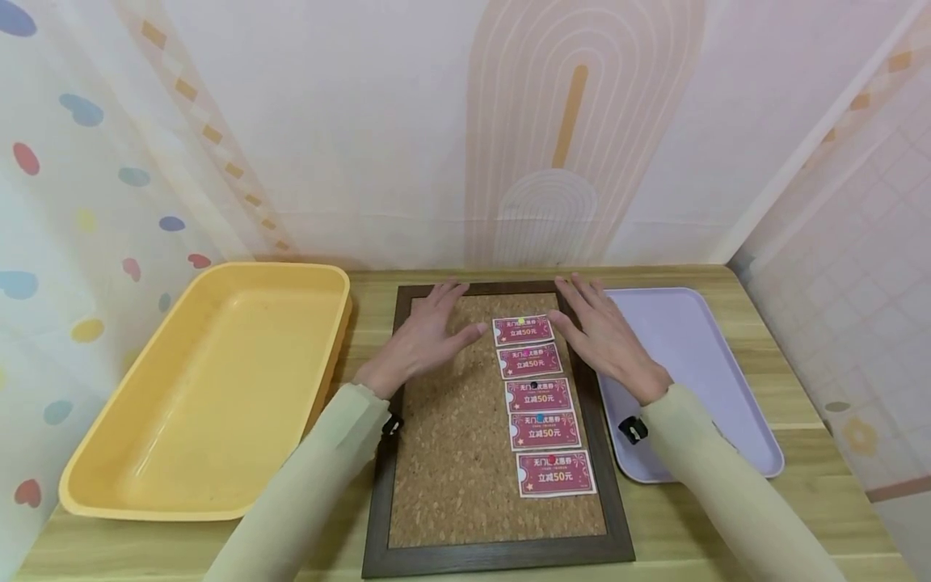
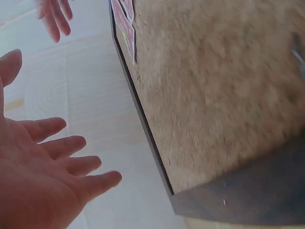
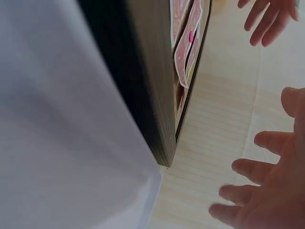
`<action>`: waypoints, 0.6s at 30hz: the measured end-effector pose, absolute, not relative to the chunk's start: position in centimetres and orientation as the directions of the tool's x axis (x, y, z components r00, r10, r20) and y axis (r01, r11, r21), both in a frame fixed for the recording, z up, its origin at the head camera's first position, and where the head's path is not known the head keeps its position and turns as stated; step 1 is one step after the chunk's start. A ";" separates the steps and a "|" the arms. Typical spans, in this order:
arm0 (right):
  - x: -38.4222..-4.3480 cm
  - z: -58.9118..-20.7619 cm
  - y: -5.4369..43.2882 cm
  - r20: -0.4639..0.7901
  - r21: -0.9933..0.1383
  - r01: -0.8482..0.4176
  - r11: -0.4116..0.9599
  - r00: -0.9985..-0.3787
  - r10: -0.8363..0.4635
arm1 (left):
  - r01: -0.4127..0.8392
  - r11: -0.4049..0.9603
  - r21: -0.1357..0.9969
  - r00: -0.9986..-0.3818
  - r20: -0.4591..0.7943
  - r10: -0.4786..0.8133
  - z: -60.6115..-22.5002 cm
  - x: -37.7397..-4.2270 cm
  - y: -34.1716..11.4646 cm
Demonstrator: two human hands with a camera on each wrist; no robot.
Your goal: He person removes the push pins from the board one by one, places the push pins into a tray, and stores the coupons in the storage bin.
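A cork board (image 1: 451,485) with a dark wooden frame (image 1: 502,556) lies on the table. Several red paper coupons (image 1: 556,477) run in a column down its right half, each with a small coloured push pin (image 1: 540,418) near its top edge. Over the board's upper left is my left hand (image 1: 429,335), fingers spread and holding nothing. My right hand (image 1: 607,339), likewise empty with straight fingers, is over the upper right side of the frame, beside the top coupon. In both wrist views, the palms (image 2: 33,176) and fingers (image 3: 255,171) appear apart from the board.
On the left stands a deep yellow tray (image 1: 211,388). A shallow lilac tray (image 1: 676,347) lies to the right of the board, partly under my right forearm. Behind the wooden table (image 1: 822,461) hangs a patterned cloth wall (image 1: 378,137).
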State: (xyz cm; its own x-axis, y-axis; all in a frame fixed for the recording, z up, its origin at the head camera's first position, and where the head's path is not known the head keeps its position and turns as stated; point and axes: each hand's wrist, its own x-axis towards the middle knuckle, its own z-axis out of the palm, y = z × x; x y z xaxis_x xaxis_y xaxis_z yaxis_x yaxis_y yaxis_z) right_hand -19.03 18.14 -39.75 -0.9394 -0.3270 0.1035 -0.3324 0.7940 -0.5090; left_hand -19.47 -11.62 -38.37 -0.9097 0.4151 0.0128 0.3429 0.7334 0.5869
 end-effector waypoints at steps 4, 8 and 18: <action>-19.5 -39.5 17.5 0.129 -0.533 -0.362 0.765 -0.928 -0.349 | 0.343 0.693 0.634 -0.904 0.021 0.427 -38.4 -20.0 -11.1; -19.9 -39.4 16.9 0.140 -0.544 -0.384 0.746 -0.918 -0.371 | 0.331 0.674 0.661 -0.907 0.024 0.421 -38.7 -20.5 -10.7; -20.8 -39.7 15.5 0.118 -0.604 -0.374 0.704 -0.916 -0.384 | 0.249 0.602 0.759 -0.913 -0.024 0.408 -40.1 -21.7 -9.5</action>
